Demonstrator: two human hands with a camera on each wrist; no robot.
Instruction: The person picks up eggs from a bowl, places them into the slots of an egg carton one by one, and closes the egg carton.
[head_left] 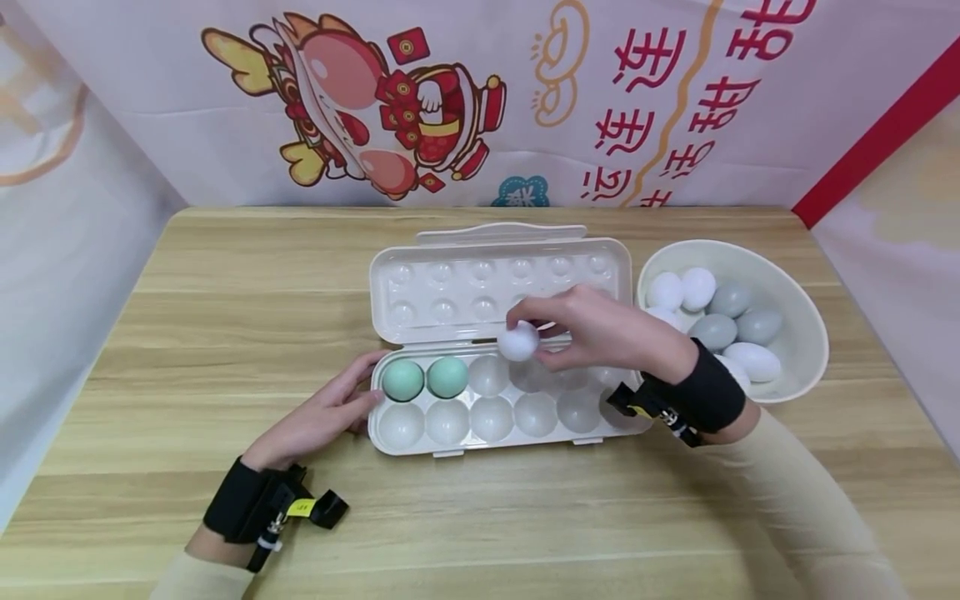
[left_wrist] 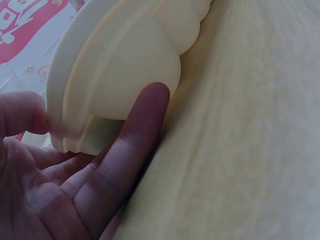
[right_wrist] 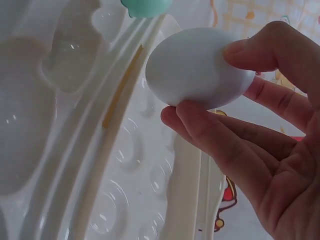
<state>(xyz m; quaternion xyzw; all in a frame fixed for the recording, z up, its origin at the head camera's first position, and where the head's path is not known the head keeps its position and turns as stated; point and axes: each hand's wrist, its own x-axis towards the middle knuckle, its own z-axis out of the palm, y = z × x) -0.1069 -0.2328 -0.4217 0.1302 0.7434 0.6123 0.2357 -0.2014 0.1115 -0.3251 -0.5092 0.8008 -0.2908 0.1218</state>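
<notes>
An off-white egg carton (head_left: pixel 491 419) lies on the table with its lid (head_left: pixel 483 292) folded back. Two pale green eggs, one at the far-left corner (head_left: pixel 402 380) and the other beside it (head_left: pixel 447 377), sit in its far row. My right hand (head_left: pixel 600 329) pinches a white egg (head_left: pixel 517 342) between thumb and fingertips, above the far row just right of the green eggs. In the right wrist view, that egg (right_wrist: pixel 195 67) is apart from the cups. My left hand (head_left: pixel 330 414) grips the carton's left end, with fingers under its rounded cups (left_wrist: pixel 145 70) in the left wrist view.
To the right of the carton stands a cream bowl (head_left: pixel 810 350) holding several white and grey eggs. The wooden table (head_left: pixel 225 292) ends at a printed cloth backdrop (head_left: pixel 540 50). Both wrists carry black straps with small cameras.
</notes>
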